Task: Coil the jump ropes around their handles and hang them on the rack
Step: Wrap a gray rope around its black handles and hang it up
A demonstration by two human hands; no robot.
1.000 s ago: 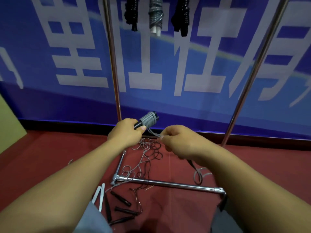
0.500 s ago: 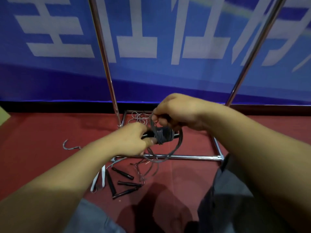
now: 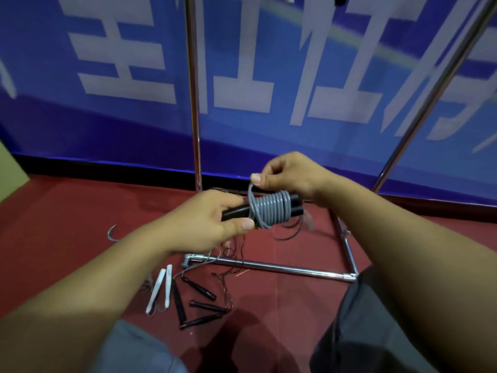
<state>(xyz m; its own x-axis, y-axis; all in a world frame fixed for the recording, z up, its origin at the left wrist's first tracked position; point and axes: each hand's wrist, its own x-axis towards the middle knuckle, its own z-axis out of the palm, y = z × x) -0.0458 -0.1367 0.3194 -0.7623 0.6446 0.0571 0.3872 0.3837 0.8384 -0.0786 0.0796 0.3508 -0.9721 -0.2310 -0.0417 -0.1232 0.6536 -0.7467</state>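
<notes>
My left hand [image 3: 212, 224] grips two black handles [image 3: 236, 212] held side by side, with grey rope [image 3: 271, 210] coiled tightly round them. My right hand [image 3: 290, 176] is just above the coil and pinches the grey rope's free end between thumb and finger. The chrome rack [image 3: 195, 103] stands behind, its two uprights rising out of view and its base frame [image 3: 269, 267] on the red floor. More jump ropes lie on the floor: white handles [image 3: 160, 290] and several black handles [image 3: 199, 305] with thin tangled cords.
A metal S-hook [image 3: 111, 232] lies on the red carpet to the left. A blue banner with white characters [image 3: 242, 76] covers the wall behind the rack. My knees in grey trousers [image 3: 376, 332] fill the bottom of the view.
The view has tilted up a little. My right hand has lifted off the coil and now pulls the rope end upward; the loose loop that hung below the handles is wound in.
</notes>
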